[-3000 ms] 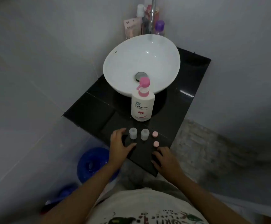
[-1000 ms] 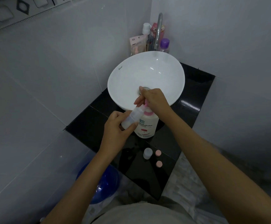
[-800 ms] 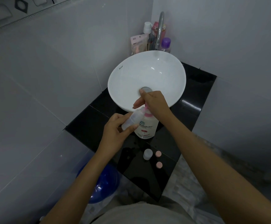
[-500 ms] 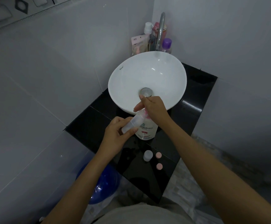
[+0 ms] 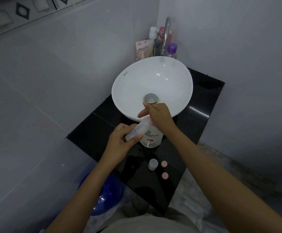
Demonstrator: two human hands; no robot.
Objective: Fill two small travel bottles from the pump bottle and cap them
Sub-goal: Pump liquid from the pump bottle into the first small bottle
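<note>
I note my left hand (image 5: 120,142) clamped on a tilted travel bottle (image 5: 137,130) at the spout, right hand (image 5: 158,115) closed over the pump bottle (image 5: 151,138) head; misalignment risks soap spilling onto the tabletop (image 5: 95,137).

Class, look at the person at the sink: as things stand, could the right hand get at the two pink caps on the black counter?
Probably yes, once it lets go. The right hand is pressing the pump bottle, so it is occupied. The pink caps lie uncovered near the counter edge beside the second travel bottle, with nothing over them.

Left hand (image 5: 120,142) tilts travel bottle (image 5: 137,128) — pump bottle (image 5: 151,137).
</note>
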